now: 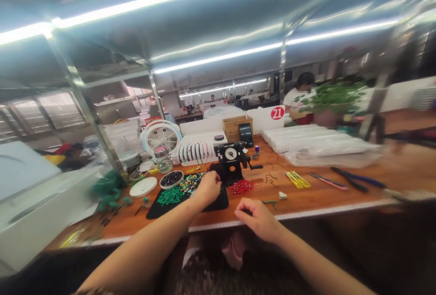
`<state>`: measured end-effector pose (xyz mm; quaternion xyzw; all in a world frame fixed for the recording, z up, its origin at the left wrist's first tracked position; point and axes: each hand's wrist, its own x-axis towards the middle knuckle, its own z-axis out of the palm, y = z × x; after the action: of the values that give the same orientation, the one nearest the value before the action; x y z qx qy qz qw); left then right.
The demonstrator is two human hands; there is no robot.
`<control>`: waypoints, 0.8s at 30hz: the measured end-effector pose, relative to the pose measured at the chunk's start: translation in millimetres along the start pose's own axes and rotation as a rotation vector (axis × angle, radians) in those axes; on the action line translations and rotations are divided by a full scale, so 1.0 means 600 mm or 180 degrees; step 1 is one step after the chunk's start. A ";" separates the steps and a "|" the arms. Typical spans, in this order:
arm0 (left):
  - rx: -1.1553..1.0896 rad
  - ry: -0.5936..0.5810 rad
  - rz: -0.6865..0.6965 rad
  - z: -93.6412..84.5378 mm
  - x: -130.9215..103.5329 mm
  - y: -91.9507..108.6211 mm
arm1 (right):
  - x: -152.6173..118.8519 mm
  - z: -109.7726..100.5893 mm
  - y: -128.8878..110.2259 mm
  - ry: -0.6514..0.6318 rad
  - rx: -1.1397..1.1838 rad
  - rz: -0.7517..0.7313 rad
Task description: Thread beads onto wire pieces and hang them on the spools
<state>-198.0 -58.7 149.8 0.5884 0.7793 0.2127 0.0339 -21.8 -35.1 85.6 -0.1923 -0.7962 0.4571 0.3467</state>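
Note:
My left hand [208,189] is closed over the black mat [157,210], beside the colored beads [190,183] and just in front of the black hand-cranked machine [231,163]; what its fingers hold is too small to make out. Near the table's front edge my right hand [257,217] has its fingers curled together, and anything in them is hidden. Green pieces [170,196] and a bowl of dark beads [171,179] lie left of my left hand. Red beads [241,186] are heaped between the hands, at the machine's base.
A white lid [143,187], a fan [162,138] and a rack of white rings [195,152] stand left. Rightward lie yellow packets [298,179], pliers [349,179] and plastic-wrapped bundles [313,142]. A person [299,92] is behind a plant [334,97].

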 end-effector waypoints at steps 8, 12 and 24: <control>0.0449 -0.0340 -0.0690 -0.004 0.093 -0.052 | 0.002 0.001 -0.001 0.0034 0.0062 -0.0067; 0.0386 -0.0466 -0.0853 -0.006 0.103 -0.065 | 0.002 0.001 0.001 0.0033 0.0051 -0.0055; 0.0062 -0.0472 -0.0883 0.006 0.105 -0.074 | 0.002 0.002 0.000 -0.0026 -0.0030 -0.0045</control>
<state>-256.5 -8.4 142.4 0.4895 0.8506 0.1544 0.1147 -23.3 -35.1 85.4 -0.1864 -0.8011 0.4516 0.3457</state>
